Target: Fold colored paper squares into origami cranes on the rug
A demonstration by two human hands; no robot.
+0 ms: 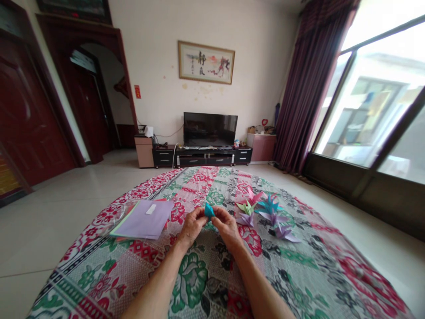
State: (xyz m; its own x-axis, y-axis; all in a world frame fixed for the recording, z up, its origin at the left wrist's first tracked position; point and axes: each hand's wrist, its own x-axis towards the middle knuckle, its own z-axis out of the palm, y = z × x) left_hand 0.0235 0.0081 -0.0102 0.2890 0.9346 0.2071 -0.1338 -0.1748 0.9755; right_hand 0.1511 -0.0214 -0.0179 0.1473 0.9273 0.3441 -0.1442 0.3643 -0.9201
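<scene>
A small piece of folded blue paper (209, 211) is held up between both hands, over the middle of the patterned tablecloth (191, 281). My left hand (192, 225) pinches its left side with thumb and fingers. On the other side my right hand (227, 225) grips the paper the same way, its thumb at the lower edge. Parts of the paper are covered by the fingertips. To the right lie several folded paper shapes with pointed petals, among them a blue one (269, 204), a pink one (253, 195), a green one (247, 207) and a purple one (286, 234).
A stack of coloured paper sheets (141, 221), purple on top with a small white label (151, 209), lies at the left near the table's edge. Beyond the table stand a television (210, 129) and a low black cabinet (206, 158). Dark curtains (302, 88) hang at the right.
</scene>
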